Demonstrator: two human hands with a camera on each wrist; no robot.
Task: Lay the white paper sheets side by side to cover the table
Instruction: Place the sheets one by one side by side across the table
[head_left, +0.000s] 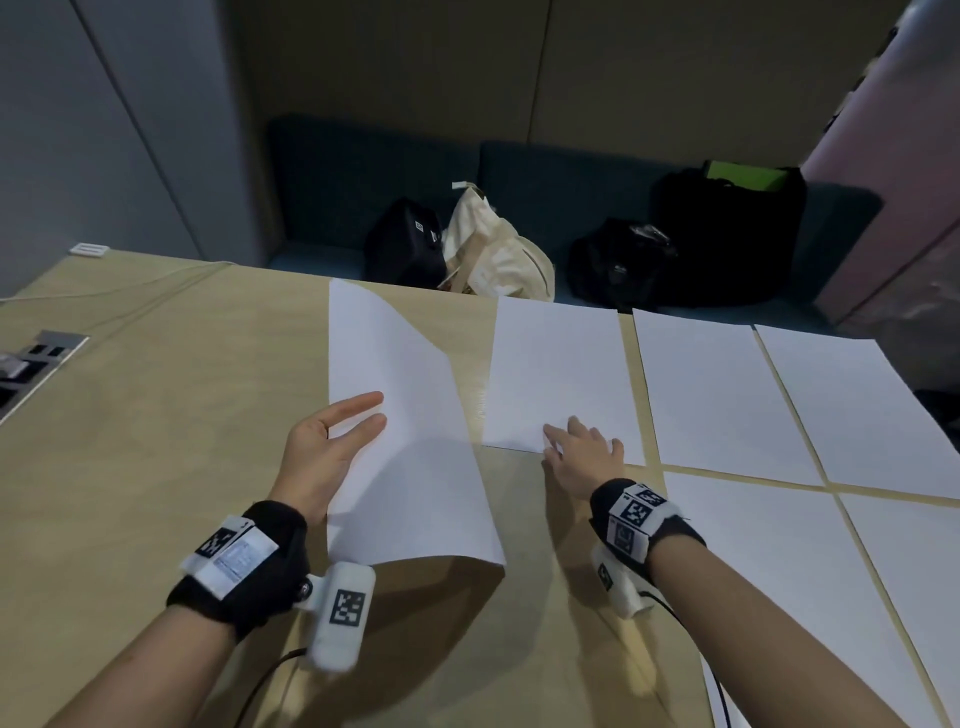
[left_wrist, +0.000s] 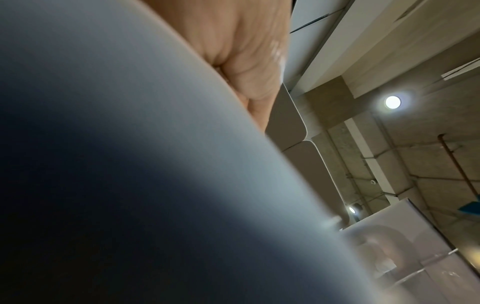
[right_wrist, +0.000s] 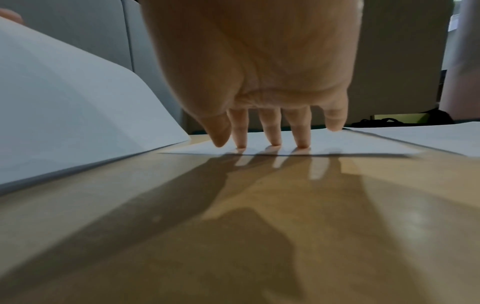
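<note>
My left hand (head_left: 332, 441) holds a white paper sheet (head_left: 410, 467) lifted and bowed above the wooden table (head_left: 182, 415), two fingers lying on top of it. In the left wrist view this paper (left_wrist: 130, 164) fills most of the picture, with the palm (left_wrist: 246, 51) behind it. My right hand (head_left: 582, 452) presses straight fingertips (right_wrist: 275, 142) on the near edge of a laid sheet (head_left: 556, 374). Two more sheets (head_left: 711, 389) (head_left: 857, 405) lie flat to its right. Another row of sheets (head_left: 779, 561) lies nearer to me.
A socket panel (head_left: 36, 358) is set into the table at the far left, with a white cable (head_left: 130, 291) running along the back edge. Black bags (head_left: 727, 234) and a cream tote (head_left: 493, 249) sit on the bench behind the table.
</note>
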